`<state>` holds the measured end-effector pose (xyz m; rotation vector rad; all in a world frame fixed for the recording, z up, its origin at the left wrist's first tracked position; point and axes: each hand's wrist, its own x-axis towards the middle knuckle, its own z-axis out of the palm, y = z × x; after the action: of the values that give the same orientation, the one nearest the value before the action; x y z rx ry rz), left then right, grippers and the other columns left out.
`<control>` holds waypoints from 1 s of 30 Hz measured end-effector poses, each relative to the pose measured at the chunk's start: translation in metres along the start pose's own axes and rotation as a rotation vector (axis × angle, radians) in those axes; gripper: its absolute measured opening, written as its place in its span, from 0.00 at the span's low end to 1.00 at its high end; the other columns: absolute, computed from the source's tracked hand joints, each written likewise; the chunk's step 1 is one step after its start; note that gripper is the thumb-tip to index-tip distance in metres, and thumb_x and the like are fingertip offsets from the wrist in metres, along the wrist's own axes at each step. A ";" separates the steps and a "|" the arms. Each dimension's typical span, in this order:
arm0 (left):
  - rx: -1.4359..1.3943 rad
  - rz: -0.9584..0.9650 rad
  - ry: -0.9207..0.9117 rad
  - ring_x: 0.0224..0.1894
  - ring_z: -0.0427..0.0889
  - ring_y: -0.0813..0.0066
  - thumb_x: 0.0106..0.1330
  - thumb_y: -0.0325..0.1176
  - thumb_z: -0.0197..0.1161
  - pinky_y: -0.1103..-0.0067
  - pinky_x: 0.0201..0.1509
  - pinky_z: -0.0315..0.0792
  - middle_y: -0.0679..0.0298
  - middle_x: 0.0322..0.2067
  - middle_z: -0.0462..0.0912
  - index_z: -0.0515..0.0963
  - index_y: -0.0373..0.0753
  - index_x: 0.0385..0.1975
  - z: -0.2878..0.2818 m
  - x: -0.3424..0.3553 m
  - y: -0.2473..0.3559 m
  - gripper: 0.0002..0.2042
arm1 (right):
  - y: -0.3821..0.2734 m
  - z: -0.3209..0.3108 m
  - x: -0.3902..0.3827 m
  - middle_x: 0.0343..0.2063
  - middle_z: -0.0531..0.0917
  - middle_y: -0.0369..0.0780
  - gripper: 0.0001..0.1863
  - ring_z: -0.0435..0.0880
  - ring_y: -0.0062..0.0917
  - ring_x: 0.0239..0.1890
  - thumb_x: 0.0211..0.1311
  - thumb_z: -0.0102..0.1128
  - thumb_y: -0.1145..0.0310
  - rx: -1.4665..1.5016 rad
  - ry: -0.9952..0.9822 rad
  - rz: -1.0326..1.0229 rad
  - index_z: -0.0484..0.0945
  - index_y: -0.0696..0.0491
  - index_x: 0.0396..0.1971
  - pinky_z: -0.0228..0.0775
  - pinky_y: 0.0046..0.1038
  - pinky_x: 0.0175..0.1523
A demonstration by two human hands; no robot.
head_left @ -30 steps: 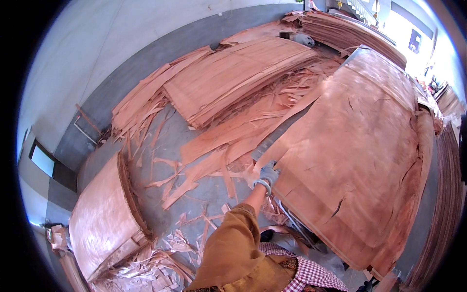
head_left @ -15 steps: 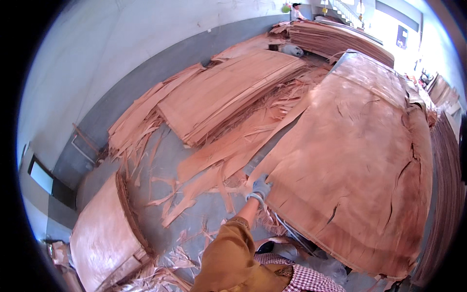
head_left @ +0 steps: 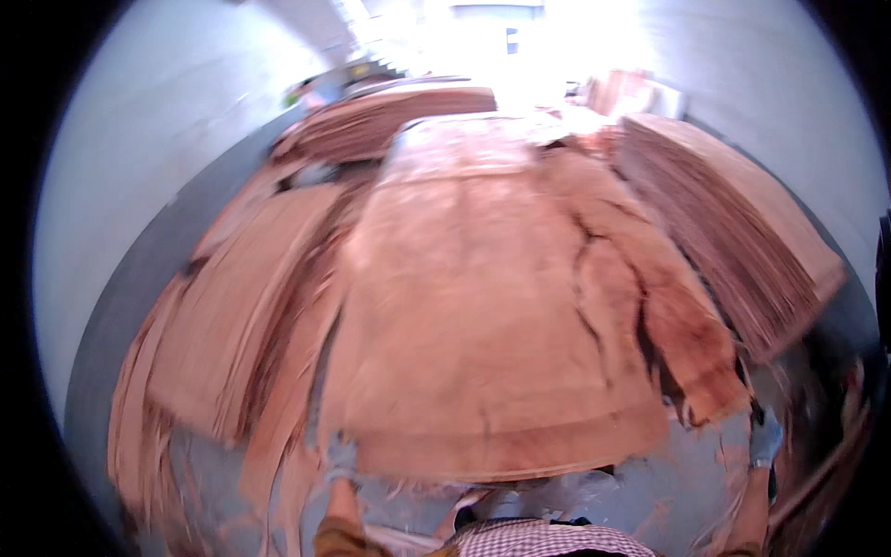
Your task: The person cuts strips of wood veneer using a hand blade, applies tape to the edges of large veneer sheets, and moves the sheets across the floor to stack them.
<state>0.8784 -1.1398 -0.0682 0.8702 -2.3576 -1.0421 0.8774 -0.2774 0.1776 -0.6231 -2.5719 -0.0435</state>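
Note:
A large reddish-brown wood veneer sheet (head_left: pixel 464 343) lies on the stack in front of me. My left hand (head_left: pixel 342 457), in a pale blue-grey glove, is closed at the sheet's near left corner, though its fingers are blurred. On the right, a long torn strip of veneer (head_left: pixel 682 348) lies split from the main sheet by dark, ragged gaps. My right hand (head_left: pixel 766 440), also gloved, is beside that strip's near end. Something small and dark shows at its fingertips; motion blur hides its kind and how the fingers are set.
A tall veneer stack (head_left: pixel 733 232) stands at the right. At the left lies a lower stack (head_left: pixel 241 306) with loose strips beside it, and another stack (head_left: pixel 390 116) stands farther back. Veneer scraps litter the grey floor (head_left: pixel 218 473) around my feet.
My view has swung to the right, so the sheet is now straight ahead. My right hand has come into view at the right. My left hand is now at the sheet's near left corner.

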 end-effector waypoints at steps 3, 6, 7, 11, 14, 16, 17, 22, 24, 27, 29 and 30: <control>-0.154 -0.088 -0.090 0.44 0.76 0.66 0.52 0.24 0.64 0.75 0.50 0.69 0.55 0.42 0.79 0.72 0.31 0.47 -0.009 -0.004 0.010 0.20 | 0.008 -0.010 0.010 0.25 0.79 0.48 0.10 0.78 0.45 0.29 0.50 0.61 0.66 -0.105 0.117 -0.117 0.76 0.52 0.31 0.68 0.39 0.36; -0.085 -0.057 -0.066 0.43 0.77 0.67 0.51 0.21 0.64 0.77 0.49 0.69 0.56 0.42 0.79 0.72 0.31 0.45 -0.012 -0.001 0.020 0.19 | 0.012 -0.018 0.012 0.24 0.79 0.48 0.10 0.77 0.45 0.29 0.49 0.62 0.65 0.185 0.052 0.004 0.75 0.53 0.29 0.68 0.38 0.34; -0.169 -0.058 -0.064 0.40 0.76 0.69 0.52 0.20 0.63 0.77 0.47 0.69 0.57 0.40 0.79 0.72 0.31 0.44 -0.010 0.002 0.021 0.17 | 0.011 -0.015 0.005 0.21 0.79 0.45 0.08 0.79 0.39 0.25 0.50 0.61 0.67 0.181 -0.034 0.065 0.76 0.53 0.30 0.67 0.34 0.28; -0.119 -0.156 -0.094 0.40 0.75 0.71 0.52 0.20 0.63 0.78 0.46 0.69 0.59 0.40 0.78 0.72 0.31 0.44 -0.011 0.002 0.023 0.17 | 0.001 0.014 -0.078 0.17 0.75 0.33 0.11 0.72 0.20 0.13 0.45 0.65 0.68 1.326 -0.763 0.608 0.78 0.56 0.29 0.62 0.21 0.18; -0.136 -0.154 -0.065 0.39 0.75 0.71 0.51 0.20 0.63 0.78 0.46 0.69 0.59 0.40 0.78 0.72 0.32 0.44 -0.011 -0.001 0.025 0.17 | -0.008 0.043 -0.145 0.14 0.74 0.35 0.08 0.72 0.21 0.11 0.46 0.65 0.69 1.094 -0.728 0.651 0.76 0.55 0.25 0.61 0.22 0.16; -0.105 -0.088 -0.029 0.39 0.75 0.70 0.51 0.21 0.64 0.78 0.45 0.70 0.59 0.39 0.78 0.72 0.32 0.44 -0.013 0.001 0.028 0.18 | -0.009 0.059 -0.164 0.13 0.73 0.35 0.07 0.72 0.21 0.11 0.47 0.64 0.70 1.115 -0.698 0.683 0.75 0.55 0.23 0.61 0.22 0.15; -0.036 -0.141 -0.029 0.39 0.75 0.70 0.51 0.21 0.64 0.78 0.45 0.70 0.58 0.39 0.78 0.72 0.32 0.44 -0.014 0.003 0.029 0.18 | -0.010 0.064 -0.170 0.12 0.73 0.35 0.07 0.72 0.21 0.11 0.47 0.64 0.70 1.178 -0.651 0.664 0.74 0.54 0.22 0.61 0.22 0.15; 0.015 -0.135 -0.075 0.40 0.76 0.68 0.51 0.24 0.64 0.77 0.47 0.70 0.56 0.40 0.78 0.72 0.32 0.45 -0.013 0.012 0.024 0.19 | -0.012 0.073 -0.151 0.12 0.73 0.35 0.06 0.71 0.20 0.10 0.49 0.62 0.71 1.146 -0.564 0.707 0.74 0.55 0.24 0.60 0.22 0.12; 0.084 -0.099 -0.028 0.42 0.77 0.67 0.52 0.24 0.64 0.76 0.48 0.70 0.55 0.42 0.78 0.72 0.32 0.45 -0.010 0.012 0.020 0.19 | -0.015 0.065 -0.140 0.12 0.72 0.34 0.06 0.71 0.19 0.10 0.51 0.61 0.70 1.196 -0.485 0.739 0.72 0.54 0.25 0.59 0.22 0.13; 0.128 -0.138 0.003 0.46 0.76 0.65 0.52 0.24 0.63 0.75 0.51 0.69 0.54 0.45 0.78 0.71 0.32 0.48 -0.008 0.007 0.017 0.21 | -0.018 0.047 -0.122 0.12 0.71 0.33 0.06 0.70 0.18 0.10 0.54 0.59 0.69 1.075 -0.416 0.675 0.71 0.53 0.25 0.58 0.20 0.13; 0.107 -0.169 -0.011 0.48 0.76 0.64 0.53 0.24 0.63 0.74 0.53 0.68 0.53 0.47 0.77 0.70 0.32 0.50 -0.007 0.006 0.015 0.22 | -0.018 0.034 -0.109 0.13 0.71 0.33 0.06 0.69 0.17 0.10 0.55 0.58 0.70 1.023 -0.365 0.641 0.71 0.53 0.25 0.57 0.20 0.13; 0.084 -0.165 -0.033 0.49 0.76 0.63 0.53 0.24 0.63 0.74 0.54 0.68 0.53 0.48 0.76 0.70 0.32 0.51 -0.008 0.007 0.013 0.23 | -0.018 0.028 -0.103 0.13 0.71 0.32 0.05 0.69 0.17 0.10 0.55 0.58 0.70 1.019 -0.339 0.623 0.71 0.53 0.25 0.57 0.20 0.13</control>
<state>0.8730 -1.1415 -0.0525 1.1032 -2.4049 -1.0337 0.9373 -0.3331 0.1061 -0.9873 -2.1286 1.5527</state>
